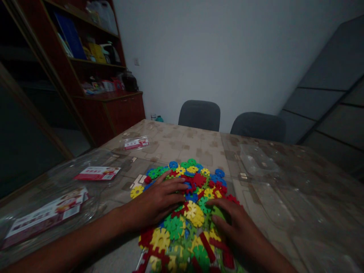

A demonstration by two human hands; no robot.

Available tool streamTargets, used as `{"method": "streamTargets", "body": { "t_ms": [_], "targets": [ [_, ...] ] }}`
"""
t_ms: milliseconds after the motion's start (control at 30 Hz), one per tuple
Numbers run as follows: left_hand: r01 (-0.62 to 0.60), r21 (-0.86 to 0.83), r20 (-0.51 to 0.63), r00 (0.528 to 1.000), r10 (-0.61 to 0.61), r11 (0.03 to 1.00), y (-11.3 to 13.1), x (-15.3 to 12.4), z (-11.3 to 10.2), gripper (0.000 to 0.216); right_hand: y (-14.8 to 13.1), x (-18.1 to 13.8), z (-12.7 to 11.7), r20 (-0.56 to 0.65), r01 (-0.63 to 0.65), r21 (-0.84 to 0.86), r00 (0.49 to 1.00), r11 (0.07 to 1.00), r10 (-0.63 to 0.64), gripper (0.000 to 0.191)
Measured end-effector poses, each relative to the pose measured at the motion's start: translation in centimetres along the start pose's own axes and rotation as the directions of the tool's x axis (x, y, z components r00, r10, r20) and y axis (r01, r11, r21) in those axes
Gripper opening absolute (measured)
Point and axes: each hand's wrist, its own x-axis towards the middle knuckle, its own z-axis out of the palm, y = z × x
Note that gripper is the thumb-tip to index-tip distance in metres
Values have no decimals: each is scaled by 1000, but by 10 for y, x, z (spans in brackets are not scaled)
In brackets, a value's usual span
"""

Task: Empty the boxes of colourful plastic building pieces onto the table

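Observation:
A heap of snowflake-shaped plastic building discs (pixel 174 226) in red, yellow, green and blue covers the near middle of the table. My left hand (pixel 160 197) lies over the left part of the heap, palm down, its fingers stretched out and apart. On the right side, my right hand (pixel 236 223) rests against the discs with fingers spread and slightly bent. Neither hand is seen gripping a disc. Some discs are hidden under both hands. Near the front, several discs seem to lie in or under clear plastic.
Clear plastic packs with printed cards (pixel 98 173) lie on the table's left. Empty clear plastic trays (pixel 257 160) lie on the right. The patterned tablecloth (pixel 182 142) spans the table. Beyond its far edge stand two grey chairs (pixel 200 113); a wooden cabinet (pixel 125 110) is at the back left.

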Motion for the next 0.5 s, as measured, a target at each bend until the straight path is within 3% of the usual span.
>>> {"method": "streamTargets", "body": {
  "t_ms": [233, 400, 500],
  "targets": [
    [31, -27, 60, 998, -30, 999, -1, -2, 0, 37, 8, 5, 9, -88, 131, -102, 986, 986, -140, 37],
    [67, -27, 1, 998, -67, 997, -1, -1, 1, 32, 8, 7, 1, -203, 143, -177, 963, 974, -178, 25],
    [55, -39, -36, 998, -56, 998, -1, 0, 3, 30, -2, 3, 4, -172, 178, -193, 962, 965, -212, 26]
  ]
}}
